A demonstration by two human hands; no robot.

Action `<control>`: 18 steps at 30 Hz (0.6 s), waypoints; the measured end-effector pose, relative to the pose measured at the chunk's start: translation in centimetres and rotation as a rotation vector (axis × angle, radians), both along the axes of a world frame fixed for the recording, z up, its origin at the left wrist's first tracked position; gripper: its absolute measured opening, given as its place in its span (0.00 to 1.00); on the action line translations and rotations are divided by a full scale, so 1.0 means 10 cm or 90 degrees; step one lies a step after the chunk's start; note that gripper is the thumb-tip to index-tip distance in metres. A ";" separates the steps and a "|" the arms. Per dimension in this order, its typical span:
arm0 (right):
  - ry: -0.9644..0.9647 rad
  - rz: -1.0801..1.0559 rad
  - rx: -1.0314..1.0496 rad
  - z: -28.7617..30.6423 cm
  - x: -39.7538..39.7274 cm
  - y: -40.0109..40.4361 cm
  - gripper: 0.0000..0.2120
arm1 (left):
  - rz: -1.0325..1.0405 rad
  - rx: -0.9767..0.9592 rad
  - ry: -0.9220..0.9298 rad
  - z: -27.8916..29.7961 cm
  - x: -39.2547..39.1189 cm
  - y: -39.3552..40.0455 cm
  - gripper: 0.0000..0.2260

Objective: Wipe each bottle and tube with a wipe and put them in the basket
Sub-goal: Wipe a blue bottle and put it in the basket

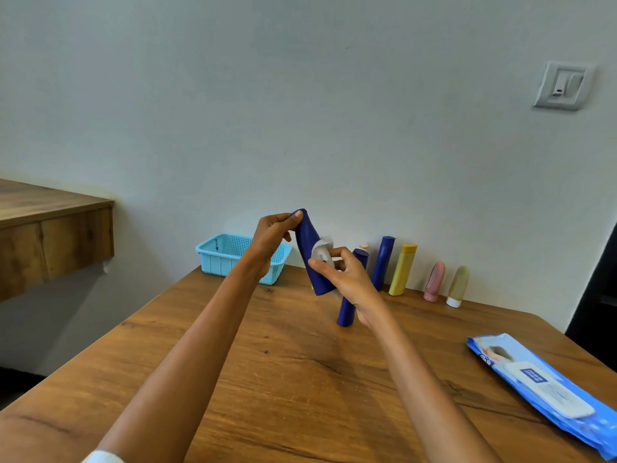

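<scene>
Honestly this blue bottle (309, 248) feels light and slick, so my left hand (272, 240) grips its top while my right hand (347, 277) pinches the wipe (322, 250) against it.

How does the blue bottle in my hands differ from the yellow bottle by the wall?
The blue bottle is held tilted in the air, left hand at its top, right hand pressing a white wipe on it. The yellow bottle stands on the table, untouched. Blue is dark all over; yellow has a darker orange-yellow cap. Both are outside the basket.
</scene>
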State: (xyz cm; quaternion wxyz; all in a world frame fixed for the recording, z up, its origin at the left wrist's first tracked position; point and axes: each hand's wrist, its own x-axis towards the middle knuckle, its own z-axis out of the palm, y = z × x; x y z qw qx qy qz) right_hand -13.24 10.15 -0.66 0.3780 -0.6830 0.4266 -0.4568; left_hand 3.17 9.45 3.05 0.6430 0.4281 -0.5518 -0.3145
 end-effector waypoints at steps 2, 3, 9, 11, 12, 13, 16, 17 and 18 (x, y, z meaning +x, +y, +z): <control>0.014 0.018 0.011 -0.01 0.00 0.01 0.21 | 0.016 0.002 0.013 0.01 0.08 0.00 0.08; 0.021 0.029 0.015 -0.02 0.00 0.01 0.21 | 0.024 0.003 0.017 0.01 0.13 0.01 0.08; 0.074 0.010 0.006 -0.06 -0.03 -0.01 0.19 | 0.072 -0.001 0.059 0.02 0.30 0.01 0.08; 0.053 -0.038 -0.024 -0.05 -0.03 -0.02 0.19 | 0.078 0.008 0.050 0.01 0.31 -0.01 0.07; 0.035 -0.063 -0.039 -0.03 -0.02 -0.02 0.19 | 0.074 0.017 0.035 0.00 0.30 -0.02 0.07; 0.022 -0.080 -0.053 -0.02 -0.02 -0.01 0.18 | 0.063 0.026 0.017 -0.02 0.27 -0.03 0.07; 0.047 -0.075 -0.124 0.00 0.05 0.04 0.19 | 0.026 0.055 -0.041 -0.07 0.16 -0.05 0.12; 0.064 -0.075 -0.155 0.00 0.08 0.06 0.20 | 0.013 0.071 -0.058 -0.07 0.12 -0.06 0.14; 0.074 -0.080 -0.187 0.00 0.12 0.07 0.22 | -0.001 0.091 -0.072 -0.06 0.07 -0.07 0.15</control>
